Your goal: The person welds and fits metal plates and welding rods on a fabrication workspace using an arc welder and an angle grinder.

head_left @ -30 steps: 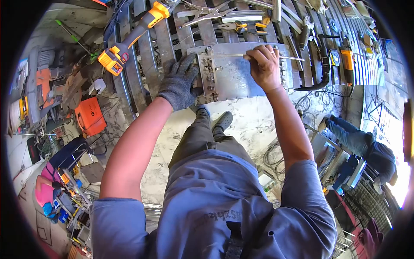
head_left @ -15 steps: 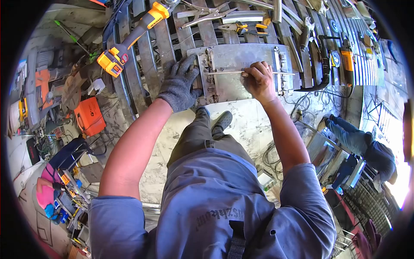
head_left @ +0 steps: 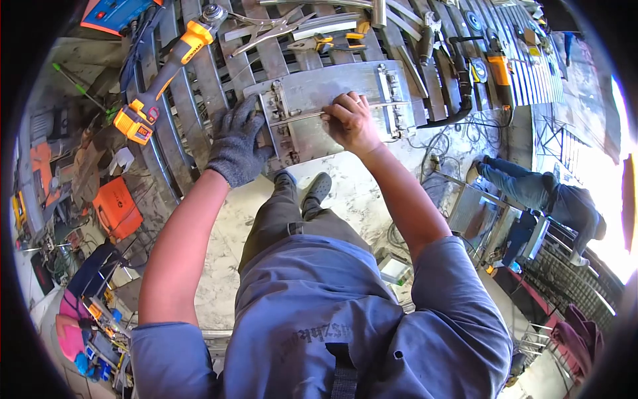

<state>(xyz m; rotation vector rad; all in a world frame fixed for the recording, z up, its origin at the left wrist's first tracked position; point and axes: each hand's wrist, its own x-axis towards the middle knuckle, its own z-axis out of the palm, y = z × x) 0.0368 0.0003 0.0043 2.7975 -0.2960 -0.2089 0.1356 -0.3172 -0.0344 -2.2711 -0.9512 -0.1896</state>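
A thin metal rod (head_left: 302, 118) lies across a slightly curved sheet metal plate (head_left: 319, 143), reaching from its left strip to its right one. My bare right hand (head_left: 352, 123) pinches the rod near its middle, fingertips pressed together. My left hand (head_left: 236, 143), in a dark grey glove, rests at the plate's left end. Its fingers are spread, and the thumb points toward the plate's lower left corner. Each end of the plate carries a crosswise metal strip (head_left: 391, 100) with small rough pieces along it.
On the slatted metal bench (head_left: 193, 100) lie a yellow cordless grinder (head_left: 163, 83), yellow-handled pliers (head_left: 329, 43), locking clamps (head_left: 269, 30) and an orange power tool (head_left: 500, 73). An orange case (head_left: 117, 208) stands on the floor at left. Another person (head_left: 551, 193) bends over at right.
The whole view has shifted and turned slightly, so bench, plate and hands appear further left and tilted. Both hands keep about the same places on the plate and rod.
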